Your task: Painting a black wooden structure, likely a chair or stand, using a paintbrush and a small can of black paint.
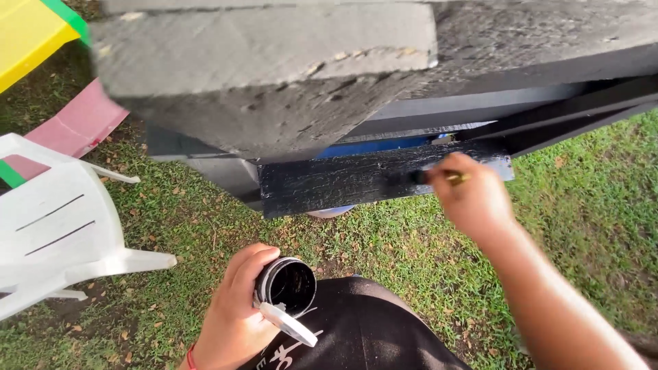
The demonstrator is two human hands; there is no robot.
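My right hand point(473, 195) grips a paintbrush point(428, 177), its blurred bristles touching a glossy black-painted wooden board point(343, 181) on the underside frame of a grey wooden table point(260, 62). My left hand point(233, 318) holds a small round can of black paint point(288, 284) low over my knee. A white strip point(288, 323) sticks out below the can, against my fingers. The can is open and tilted towards me.
A white plastic chair point(58, 226) stands at the left on the grass. A pink plastic piece point(79, 127) and a yellow panel with a green edge point(31, 31) lie beyond it. Something blue point(373, 146) shows behind the board. Grass point(582, 205) spreads to the right.
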